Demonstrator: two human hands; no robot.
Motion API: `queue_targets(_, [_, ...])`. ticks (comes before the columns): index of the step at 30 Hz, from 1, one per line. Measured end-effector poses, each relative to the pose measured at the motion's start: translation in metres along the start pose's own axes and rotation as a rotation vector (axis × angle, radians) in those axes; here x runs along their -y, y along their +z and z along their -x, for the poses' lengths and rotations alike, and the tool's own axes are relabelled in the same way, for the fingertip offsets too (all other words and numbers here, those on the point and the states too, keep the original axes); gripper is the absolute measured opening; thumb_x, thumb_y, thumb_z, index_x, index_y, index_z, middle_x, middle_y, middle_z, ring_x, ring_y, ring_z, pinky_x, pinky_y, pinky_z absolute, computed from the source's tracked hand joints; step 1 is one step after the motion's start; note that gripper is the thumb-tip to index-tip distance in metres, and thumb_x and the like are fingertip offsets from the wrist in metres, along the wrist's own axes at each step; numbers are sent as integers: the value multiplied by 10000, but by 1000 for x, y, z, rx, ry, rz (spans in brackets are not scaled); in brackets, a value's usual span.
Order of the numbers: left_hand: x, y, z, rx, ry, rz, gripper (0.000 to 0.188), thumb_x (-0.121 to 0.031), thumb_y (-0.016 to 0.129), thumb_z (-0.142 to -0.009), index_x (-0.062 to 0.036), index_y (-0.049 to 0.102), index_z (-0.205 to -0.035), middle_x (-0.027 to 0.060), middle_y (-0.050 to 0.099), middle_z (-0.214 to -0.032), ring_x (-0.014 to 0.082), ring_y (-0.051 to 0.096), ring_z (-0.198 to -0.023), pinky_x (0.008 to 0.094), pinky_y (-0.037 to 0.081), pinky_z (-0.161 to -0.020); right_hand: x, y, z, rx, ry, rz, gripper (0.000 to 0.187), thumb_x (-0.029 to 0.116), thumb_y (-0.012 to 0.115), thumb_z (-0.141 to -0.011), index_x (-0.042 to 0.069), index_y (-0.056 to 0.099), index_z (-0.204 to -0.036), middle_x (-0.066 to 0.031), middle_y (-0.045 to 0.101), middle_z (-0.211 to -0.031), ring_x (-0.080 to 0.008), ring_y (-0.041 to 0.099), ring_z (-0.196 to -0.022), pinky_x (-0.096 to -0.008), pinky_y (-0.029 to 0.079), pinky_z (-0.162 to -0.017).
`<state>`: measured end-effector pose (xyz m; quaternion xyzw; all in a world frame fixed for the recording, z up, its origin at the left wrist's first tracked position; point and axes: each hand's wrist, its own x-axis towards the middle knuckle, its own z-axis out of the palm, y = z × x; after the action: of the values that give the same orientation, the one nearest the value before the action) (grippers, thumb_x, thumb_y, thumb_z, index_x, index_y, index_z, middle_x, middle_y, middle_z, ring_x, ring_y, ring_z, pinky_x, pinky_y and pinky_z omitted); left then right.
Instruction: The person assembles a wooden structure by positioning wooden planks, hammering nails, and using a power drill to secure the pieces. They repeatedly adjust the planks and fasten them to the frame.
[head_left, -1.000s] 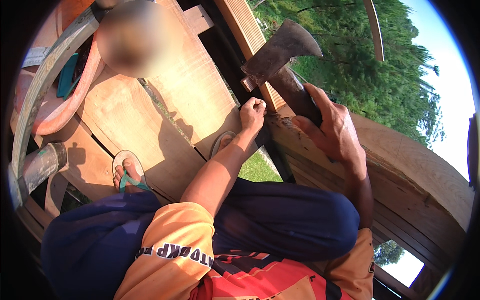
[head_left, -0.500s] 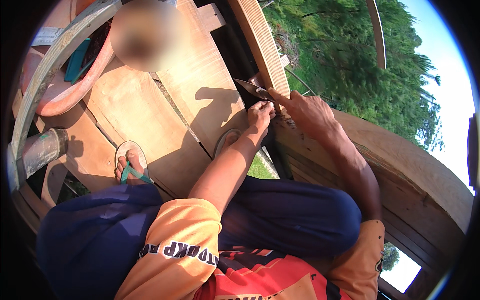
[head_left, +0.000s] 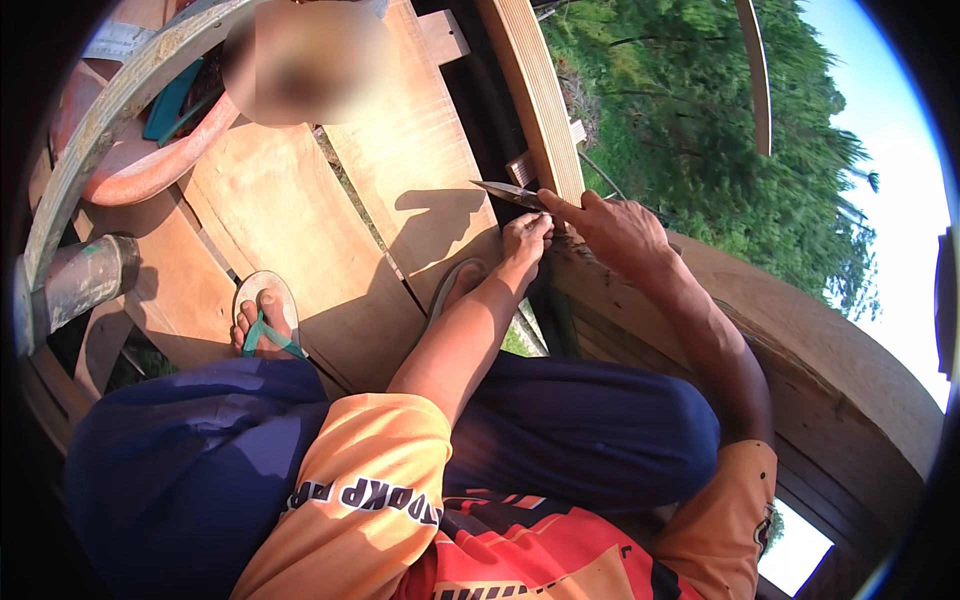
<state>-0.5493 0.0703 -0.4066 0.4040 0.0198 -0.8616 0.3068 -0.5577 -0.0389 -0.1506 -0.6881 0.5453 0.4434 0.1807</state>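
Note:
My right hand (head_left: pixel 622 236) is closed around a metal tool with a flat, pointed blade (head_left: pixel 508 194), probably a knife; its handle is hidden in my grip. The tip points left over the plank floor. Just below the blade, my left hand (head_left: pixel 526 240) has its fingers pinched together; anything between them is too small to make out. Both hands are beside the foot of an upright wooden post (head_left: pixel 540 110), where it meets a thick horizontal beam (head_left: pixel 800 330).
Wide planks (head_left: pixel 280 210) with gaps between them lie under my sandalled feet. An orange-red tub (head_left: pixel 150 170) with a teal object (head_left: pixel 175 100) inside stands at upper left, behind a curved-looking timber (head_left: pixel 90 150). A grey pipe (head_left: pixel 90 280) sits below it. Trees and a drop lie beyond the post.
The view has shifted slightly, with the tub and post appearing a little higher. The blade has tilted flatter above my left hand. Both hands stay at the post's foot.

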Motion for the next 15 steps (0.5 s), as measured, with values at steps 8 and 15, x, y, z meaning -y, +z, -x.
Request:
queue_targets(8, [11,-3,-2,58,-16,-91,250,-166,703,-1020,-8,709,-1214,54,733,-978,123,687,-801,274,581,-723,-12,4,5,75,82,-66,634,109,536,-1014,342,440,-1596,-158,725,-1037,-378,759,-922,-496,603,-772])
queue_targets(15, [-8,-18,-17,54,-62,-225,247,5,581,-951,1,689,-1173,119,760,-984,195,714,-770,344,597,-713,-8,-34,24,-206,159,-232,700,101,638,-975,333,434,-1603,-158,712,-1024,-381,738,-911,-506,586,-784])
